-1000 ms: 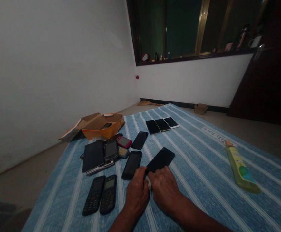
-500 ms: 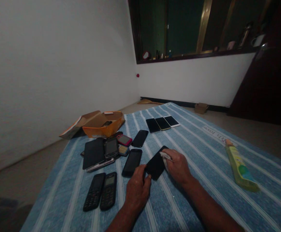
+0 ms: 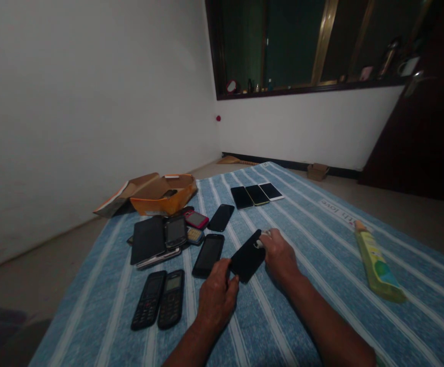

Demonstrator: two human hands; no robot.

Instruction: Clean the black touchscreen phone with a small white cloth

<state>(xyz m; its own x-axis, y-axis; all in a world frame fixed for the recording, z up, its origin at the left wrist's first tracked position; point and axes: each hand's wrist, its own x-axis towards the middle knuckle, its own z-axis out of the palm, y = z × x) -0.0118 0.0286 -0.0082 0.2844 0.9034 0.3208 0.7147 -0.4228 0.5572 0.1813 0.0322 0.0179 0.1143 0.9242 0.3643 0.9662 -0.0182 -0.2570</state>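
Note:
A black smartphone [image 3: 247,260] lies at a slant on the striped cloth between my hands. My left hand [image 3: 217,291] grips its near-left corner between thumb and fingers. At the phone's far-right edge, my right hand [image 3: 280,256] is closed on a small white wipe [image 3: 260,242], mostly hidden by the fingers. Just left of my left hand rests another dark smartphone [image 3: 209,256]. Two black keypad phones [image 3: 149,300] lie side by side farther left.
A pile of phones [image 3: 148,239] sits left, before an open orange cardboard box [image 3: 164,203]. One smartphone [image 3: 221,217] lies mid-cloth, and three more [image 3: 257,194] are lined up beyond. A bottle of yellow-green liquid [image 3: 380,267] lies right on the striped cloth [image 3: 306,326].
My right hand has shifted slightly with the wipe at the phone's far-right edge, and less of the wipe shows. My left hand stays on the phone's corner.

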